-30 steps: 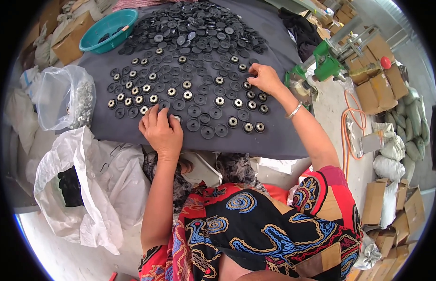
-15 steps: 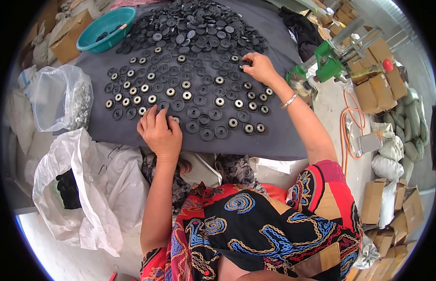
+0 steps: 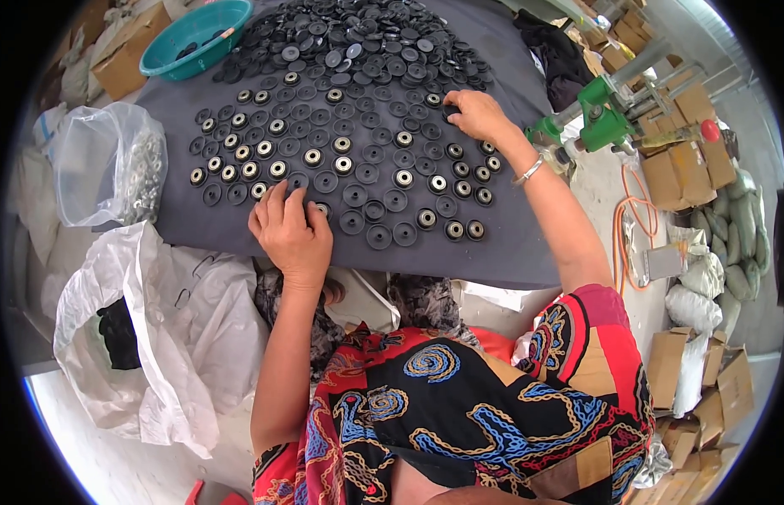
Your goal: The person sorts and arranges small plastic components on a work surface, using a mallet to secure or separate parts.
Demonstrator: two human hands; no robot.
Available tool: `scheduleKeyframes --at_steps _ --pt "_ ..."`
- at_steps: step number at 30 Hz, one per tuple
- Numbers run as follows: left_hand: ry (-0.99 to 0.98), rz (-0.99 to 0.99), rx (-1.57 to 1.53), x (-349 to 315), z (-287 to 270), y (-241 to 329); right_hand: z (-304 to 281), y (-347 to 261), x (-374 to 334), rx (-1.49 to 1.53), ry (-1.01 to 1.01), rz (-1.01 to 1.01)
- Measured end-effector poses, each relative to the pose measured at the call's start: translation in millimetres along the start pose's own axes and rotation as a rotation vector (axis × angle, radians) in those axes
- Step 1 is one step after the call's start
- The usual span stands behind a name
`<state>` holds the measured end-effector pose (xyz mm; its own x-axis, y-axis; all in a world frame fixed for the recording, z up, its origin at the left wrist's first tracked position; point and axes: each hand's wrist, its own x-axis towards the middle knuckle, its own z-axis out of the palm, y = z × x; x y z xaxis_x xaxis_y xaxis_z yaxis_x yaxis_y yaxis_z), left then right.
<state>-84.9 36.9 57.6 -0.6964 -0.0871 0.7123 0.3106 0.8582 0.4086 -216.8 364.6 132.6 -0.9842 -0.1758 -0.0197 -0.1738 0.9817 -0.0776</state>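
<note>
My left hand (image 3: 293, 234) rests low over the near edge of the laid-out pieces, fingers apart and slightly bent. Its fingertips are beside a black plastic disc (image 3: 298, 180) and a disc with a metal bearing (image 3: 259, 190); another bearing (image 3: 322, 209) shows past the hand. What lies under the palm is hidden. Farther off to the right, my right hand (image 3: 480, 116) has its fingertips closed on a black disc (image 3: 450, 109), mostly covered by them. Rows of round black discs, many with ring-shaped metal bearings in their middles, spread across the dark cloth (image 3: 510, 240).
A heap of black discs (image 3: 358, 42) covers the far side. Left stand a teal basin (image 3: 177, 46), a clear bag of metal parts (image 3: 144, 181) and a white sack (image 3: 169, 337). To the right are a green hand press (image 3: 598, 114), an orange hose (image 3: 619, 227) and cartons (image 3: 682, 172).
The view has shifted slightly. My right hand stays at the far right of the rows with its fingertips on a black disc. My left hand keeps about the same place.
</note>
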Motion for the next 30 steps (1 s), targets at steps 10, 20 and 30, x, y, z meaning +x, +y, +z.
scheduleKeyframes --at_steps 10,20,30 --pt "-0.001 0.005 -0.01 -1.8 0.6 -1.1 -2.7 -5.6 -8.6 -0.106 0.103 0.007" --pt "0.033 0.013 0.02 -1.3 1.8 -1.5 6.4 -40.9 -23.7 0.126 0.04 0.024" --pt "0.005 0.008 -0.009 -2.4 1.8 -1.9 23.2 -25.5 -9.2 0.284 0.18 -0.01"
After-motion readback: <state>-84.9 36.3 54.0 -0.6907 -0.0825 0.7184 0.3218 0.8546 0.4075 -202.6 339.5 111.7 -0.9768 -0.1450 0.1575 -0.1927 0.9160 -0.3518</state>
